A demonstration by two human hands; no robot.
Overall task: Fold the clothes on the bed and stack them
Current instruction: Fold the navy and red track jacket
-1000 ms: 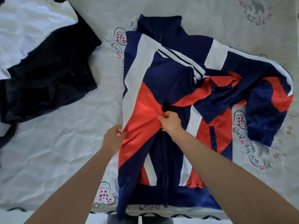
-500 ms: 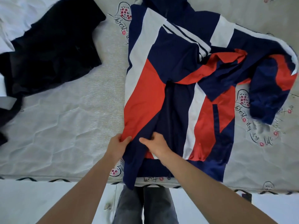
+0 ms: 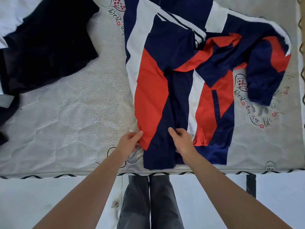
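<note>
A navy, red and white jacket [image 3: 178, 83] lies spread on the bed's mattress [image 3: 66, 113], its hem near the front edge. The jacket's left side is folded over the middle; the right sleeve [image 3: 267, 63] bends down at the far right. My left hand [image 3: 130, 141] pinches the folded panel's red left edge close to the hem. My right hand [image 3: 181, 139] grips the navy cloth at the panel's inner edge, a little to the right.
A black garment [image 3: 49, 38] lies crumpled at the upper left beside white cloth [image 3: 9, 12]. Bare mattress stretches between it and the jacket. The mattress front edge [image 3: 49, 175] runs across; below it are pale floor and the person's legs in grey trousers [image 3: 148, 204].
Both hands slid down the folded panel from the jacket's middle to near its hem, smoothing it. The view tilted down, showing floor and legs.
</note>
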